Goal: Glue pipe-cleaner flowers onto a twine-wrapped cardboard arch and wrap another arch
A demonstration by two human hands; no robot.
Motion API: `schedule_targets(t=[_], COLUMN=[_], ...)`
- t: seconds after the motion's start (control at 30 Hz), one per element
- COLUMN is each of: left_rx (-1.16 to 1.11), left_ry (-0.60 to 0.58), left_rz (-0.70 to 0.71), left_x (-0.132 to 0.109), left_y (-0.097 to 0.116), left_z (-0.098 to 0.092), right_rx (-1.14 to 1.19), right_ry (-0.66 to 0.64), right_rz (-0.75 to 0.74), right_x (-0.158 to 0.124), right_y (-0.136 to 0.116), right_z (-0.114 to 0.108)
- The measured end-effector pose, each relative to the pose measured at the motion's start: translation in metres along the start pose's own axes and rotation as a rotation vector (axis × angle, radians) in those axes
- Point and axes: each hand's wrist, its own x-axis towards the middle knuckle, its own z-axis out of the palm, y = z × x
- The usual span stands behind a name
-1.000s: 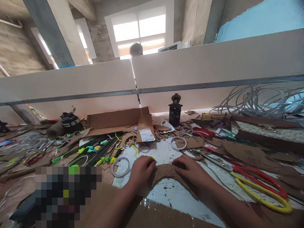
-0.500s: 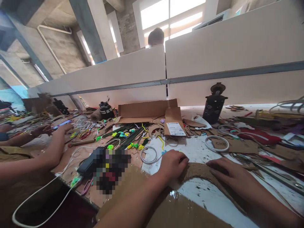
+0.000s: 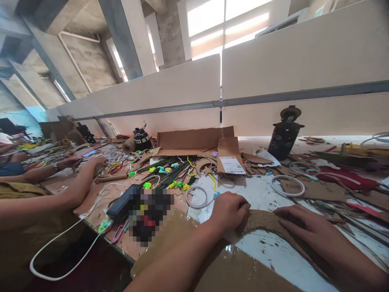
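A curved brown cardboard strip [image 3: 263,220] arches between my two hands over the white, dark-flecked work surface. My left hand [image 3: 230,211] has its fingers curled over the strip's left end, which they hide. Along the right side of the arch, my right hand [image 3: 304,224] grips the strip, with thumb and fingers around its edge. A taped sheet of brown cardboard [image 3: 237,269] lies under my left forearm. Just beyond my hands are two pale rings, one on the left [image 3: 196,197] and one on the right [image 3: 287,186].
An open cardboard box [image 3: 194,140] and a dark bottle [image 3: 285,136] stand by the white partition. Green stems with coloured yarn pieces [image 3: 165,172] lie left of centre. A black power adapter [image 3: 124,202] trails a white cable. Another person's arm [image 3: 73,184] reaches in from the left.
The view has shifted slightly, so things sit further right in it. The head behind the partition no longer shows. My hands keep nearly the same hold on the cardboard strip.
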Motion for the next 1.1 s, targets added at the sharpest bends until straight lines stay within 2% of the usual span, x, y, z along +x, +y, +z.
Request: schedule_targets(t=[0.4,0.6,0.8,0.93,1.1], left_rx=[-0.016,-0.075,-0.149,-0.150,-0.132], left_ry=[0.016,0.045,0.055,0.048,0.101], left_rz=[-0.004,-0.027,-0.062,-0.053,0.026], left_x=[0.001,0.002,0.009,0.010,0.010], left_y=[-0.002,-0.002,-0.016,-0.019,-0.016], left_z=[0.002,0.001,0.009,0.007,-0.002], right_rx=[0.023,-0.014,-0.028,-0.015,-0.019], right_ry=[0.011,0.044,0.114,0.151,0.146], right_rz=[-0.015,-0.010,0.056,0.049,0.063], right_x=[0.002,0.000,0.004,0.003,0.002], right_y=[-0.002,-0.026,-0.038,-0.038,-0.041], right_z=[0.003,-0.001,-0.004,-0.003,-0.005])
